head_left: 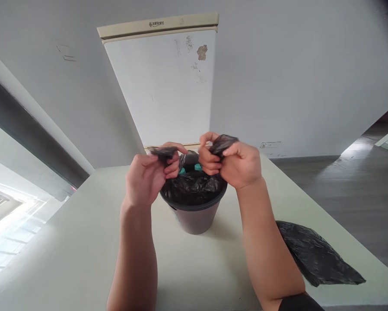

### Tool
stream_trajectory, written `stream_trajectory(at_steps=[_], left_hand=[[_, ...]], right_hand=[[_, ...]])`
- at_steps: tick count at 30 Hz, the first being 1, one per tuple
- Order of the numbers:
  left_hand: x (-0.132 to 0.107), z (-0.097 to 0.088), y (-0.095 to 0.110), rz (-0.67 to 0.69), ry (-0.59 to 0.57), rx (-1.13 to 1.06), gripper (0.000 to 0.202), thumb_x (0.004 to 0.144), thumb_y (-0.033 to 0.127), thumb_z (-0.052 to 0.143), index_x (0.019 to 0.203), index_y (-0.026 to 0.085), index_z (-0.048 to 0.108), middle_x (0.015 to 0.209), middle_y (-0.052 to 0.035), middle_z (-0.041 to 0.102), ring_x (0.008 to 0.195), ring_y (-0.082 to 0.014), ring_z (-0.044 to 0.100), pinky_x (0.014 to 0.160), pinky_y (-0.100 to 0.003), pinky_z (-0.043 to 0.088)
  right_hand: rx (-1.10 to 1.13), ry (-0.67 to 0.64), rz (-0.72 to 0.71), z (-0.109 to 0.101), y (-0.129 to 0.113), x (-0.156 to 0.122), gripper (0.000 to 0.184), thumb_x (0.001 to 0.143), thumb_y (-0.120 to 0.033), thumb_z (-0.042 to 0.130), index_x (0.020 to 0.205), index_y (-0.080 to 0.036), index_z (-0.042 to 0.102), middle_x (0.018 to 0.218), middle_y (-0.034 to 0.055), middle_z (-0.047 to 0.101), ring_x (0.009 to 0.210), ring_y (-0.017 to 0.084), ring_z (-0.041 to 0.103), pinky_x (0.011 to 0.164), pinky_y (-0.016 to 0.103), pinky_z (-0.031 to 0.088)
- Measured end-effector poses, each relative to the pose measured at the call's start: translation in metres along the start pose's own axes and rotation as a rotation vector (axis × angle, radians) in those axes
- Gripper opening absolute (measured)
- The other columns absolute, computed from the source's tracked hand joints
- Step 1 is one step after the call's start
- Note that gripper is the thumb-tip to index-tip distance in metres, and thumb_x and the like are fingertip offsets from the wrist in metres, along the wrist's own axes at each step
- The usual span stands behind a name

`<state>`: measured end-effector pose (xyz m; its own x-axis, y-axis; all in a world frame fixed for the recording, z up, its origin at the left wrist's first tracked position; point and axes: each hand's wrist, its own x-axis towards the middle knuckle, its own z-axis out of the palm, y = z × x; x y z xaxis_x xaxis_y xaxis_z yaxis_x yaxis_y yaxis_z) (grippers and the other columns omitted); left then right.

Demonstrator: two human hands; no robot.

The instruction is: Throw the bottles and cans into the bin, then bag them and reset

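Note:
A grey-brown trash can (194, 219) with a dark rim stands on the pale table, lined with a black garbage bag (195, 186). Gathered above its left side, a piece of the bag's edge is pinched in my left hand (148, 175). My right hand (236, 162) grips another bunch of the same thin black plastic over the right side. Between the hands, green things (198, 167) show inside the can, mostly hidden by the bag and my fingers.
Another black plastic bag (317, 252) lies flat at the table's right, beside my right forearm. Behind the table (194, 268) stands a white refrigerator (163, 86) against a grey wall. A bright window is at the left; grey floor (330, 190) shows at the right.

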<state>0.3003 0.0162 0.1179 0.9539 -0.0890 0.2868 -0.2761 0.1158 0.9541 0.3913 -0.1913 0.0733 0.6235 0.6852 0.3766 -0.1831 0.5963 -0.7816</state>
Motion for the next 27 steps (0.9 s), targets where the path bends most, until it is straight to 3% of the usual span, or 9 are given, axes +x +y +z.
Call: stream_trajectory(at_steps=[5,8,11,16,19,21,23,25,27], left_hand=[[-0.001,0.015,-0.006,0.04,0.079,0.18,0.028,0.099,0.029,0.055,0.112,0.016,0.076,0.079,-0.006,0.056,0.069,-0.0169,0.055,0.06,-0.031,0.051],[0.0,0.016,-0.012,0.091,0.126,0.267,0.026,0.098,0.023,0.066,0.124,0.022,0.072,0.075,-0.0012,0.058,0.066,-0.015,0.059,0.065,-0.03,0.054],[0.001,0.018,-0.015,0.126,0.14,0.324,0.02,0.094,0.023,0.076,0.114,0.023,0.073,0.081,-0.0018,0.067,0.067,-0.0146,0.065,0.068,-0.03,0.058],[0.002,0.023,-0.017,0.168,0.075,0.446,0.004,0.088,0.022,0.08,0.091,0.02,0.08,0.115,-0.0123,0.074,0.122,-0.0328,0.069,0.084,-0.04,0.066],[0.001,0.022,-0.018,0.166,0.069,0.469,0.004,0.085,0.018,0.081,0.088,0.021,0.081,0.101,-0.013,0.076,0.14,-0.038,0.058,0.089,-0.044,0.066],[-0.001,0.02,-0.019,0.14,0.076,0.486,0.006,0.084,0.016,0.081,0.088,0.021,0.082,0.091,-0.0107,0.076,0.127,-0.0363,0.068,0.085,-0.042,0.067],[-0.002,0.02,-0.019,0.098,0.086,0.5,0.007,0.086,0.017,0.079,0.091,0.02,0.083,0.086,-0.0073,0.076,0.094,-0.0292,0.078,0.073,-0.038,0.067],[-0.003,0.02,-0.02,0.088,0.11,0.5,0.009,0.089,0.021,0.077,0.095,0.02,0.083,0.082,-0.0044,0.076,0.066,-0.0211,0.074,0.061,-0.034,0.064],[-0.002,0.022,-0.019,0.121,0.151,0.501,0.01,0.091,0.024,0.075,0.096,0.019,0.082,0.076,-0.0027,0.075,0.055,-0.0181,0.07,0.055,-0.032,0.062]], right_hand=[[-0.215,0.097,-0.035,0.014,0.005,0.002,0.028,0.072,-0.018,0.057,0.1,-0.021,0.061,0.076,0.0005,0.054,0.068,0.017,0.047,0.064,0.032,0.039],[-0.396,0.137,-0.081,0.013,0.013,0.003,0.012,0.091,-0.026,0.057,0.103,-0.023,0.056,0.077,-0.0012,0.059,0.07,0.017,0.054,0.071,0.033,0.044],[-0.486,0.187,-0.08,0.01,0.021,0.005,0.016,0.099,-0.035,0.058,0.105,-0.028,0.045,0.077,-0.005,0.061,0.067,0.016,0.057,0.071,0.032,0.045],[-0.583,0.202,-0.012,0.012,0.02,0.001,0.029,0.096,-0.03,0.065,0.097,-0.029,0.036,0.078,-0.006,0.055,0.067,0.016,0.051,0.063,0.029,0.039],[-0.712,0.091,-0.007,0.016,0.016,-0.004,0.03,0.09,-0.021,0.066,0.093,-0.027,0.036,0.084,-0.0041,0.055,0.075,0.016,0.052,0.068,0.03,0.041],[-0.774,0.047,-0.037,0.018,0.014,-0.006,0.03,0.087,-0.015,0.064,0.092,-0.027,0.038,0.088,-0.0033,0.057,0.079,0.017,0.053,0.071,0.03,0.042],[-0.778,-0.001,-0.042,0.019,0.013,-0.007,0.028,0.085,-0.01,0.06,0.094,-0.027,0.04,0.09,-0.0029,0.06,0.082,0.017,0.056,0.072,0.03,0.043],[-0.738,-0.042,-0.003,0.02,0.011,-0.008,0.028,0.084,-0.007,0.055,0.096,-0.027,0.04,0.087,-0.0036,0.063,0.08,0.018,0.059,0.07,0.03,0.043],[-0.7,-0.033,0.041,0.021,0.009,-0.008,0.027,0.085,-0.008,0.053,0.099,-0.028,0.04,0.08,-0.005,0.063,0.073,0.017,0.058,0.065,0.03,0.042]])
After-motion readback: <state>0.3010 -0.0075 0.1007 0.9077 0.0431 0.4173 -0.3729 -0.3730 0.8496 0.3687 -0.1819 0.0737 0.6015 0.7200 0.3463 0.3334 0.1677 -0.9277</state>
